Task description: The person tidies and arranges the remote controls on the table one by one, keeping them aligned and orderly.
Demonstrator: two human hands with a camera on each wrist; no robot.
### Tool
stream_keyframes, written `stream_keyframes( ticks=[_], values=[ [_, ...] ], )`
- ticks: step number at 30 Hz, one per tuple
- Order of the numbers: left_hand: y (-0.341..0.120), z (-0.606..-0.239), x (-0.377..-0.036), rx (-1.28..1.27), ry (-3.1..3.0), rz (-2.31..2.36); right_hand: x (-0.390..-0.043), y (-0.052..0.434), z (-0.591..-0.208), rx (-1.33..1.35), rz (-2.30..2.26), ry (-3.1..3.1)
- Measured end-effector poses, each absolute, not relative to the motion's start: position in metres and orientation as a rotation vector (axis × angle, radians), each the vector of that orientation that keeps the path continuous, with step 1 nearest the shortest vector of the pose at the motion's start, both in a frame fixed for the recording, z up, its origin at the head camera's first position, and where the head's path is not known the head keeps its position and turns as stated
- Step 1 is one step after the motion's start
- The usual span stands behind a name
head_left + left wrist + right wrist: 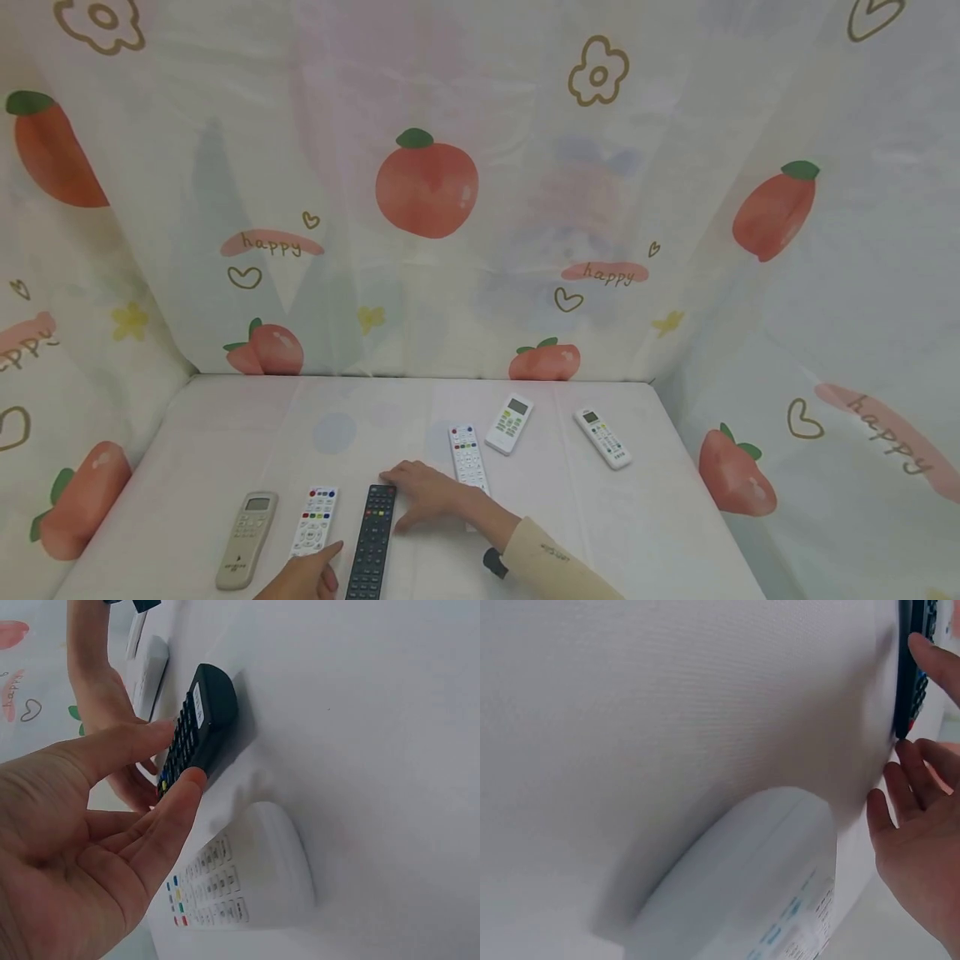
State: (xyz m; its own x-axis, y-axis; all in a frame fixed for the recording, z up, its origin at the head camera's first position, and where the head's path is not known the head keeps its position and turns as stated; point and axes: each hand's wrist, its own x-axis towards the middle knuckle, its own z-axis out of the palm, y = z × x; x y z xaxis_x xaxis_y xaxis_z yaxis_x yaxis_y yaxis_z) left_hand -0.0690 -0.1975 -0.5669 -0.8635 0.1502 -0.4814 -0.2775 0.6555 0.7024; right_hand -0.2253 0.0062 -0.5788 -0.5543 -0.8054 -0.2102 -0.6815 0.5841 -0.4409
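A long black remote control (371, 542) lies on the table between my hands. My right hand (429, 493) has its fingertips at the remote's far end and its thumb by the right edge, as the right wrist view also shows. My left hand (90, 847) is close on the other side, thumb and fingers spread apart at the near end of the black remote. Below that hand, a white remote control (259, 862) with coloured buttons lies to the left of the black one.
A beige remote (246, 540) with a small screen lies at the far left. Behind my right forearm are a white remote (468, 457) and a white remote with a screen (510, 423); another white remote (602, 438) lies further right. Fruit-printed cloth walls (480, 300) enclose the table.
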Motion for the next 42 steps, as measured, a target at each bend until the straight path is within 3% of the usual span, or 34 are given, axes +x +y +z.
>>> stream_keyframes(
  ticks=[12,24,42],
  values=[
    [-0.204,-0.543,-0.083,0.187,2.503,1.289,-0.219,0.031,-0.564,-0.994,-0.764,2.471],
    [-0.191,-0.536,-0.117,0.474,2.575,1.305,-0.207,0.071,-0.553,-0.843,-0.984,2.511],
    [-0.151,-0.537,-0.173,0.518,2.619,1.257,-0.185,0.113,-0.564,-0.541,-1.096,2.58]
  ],
)
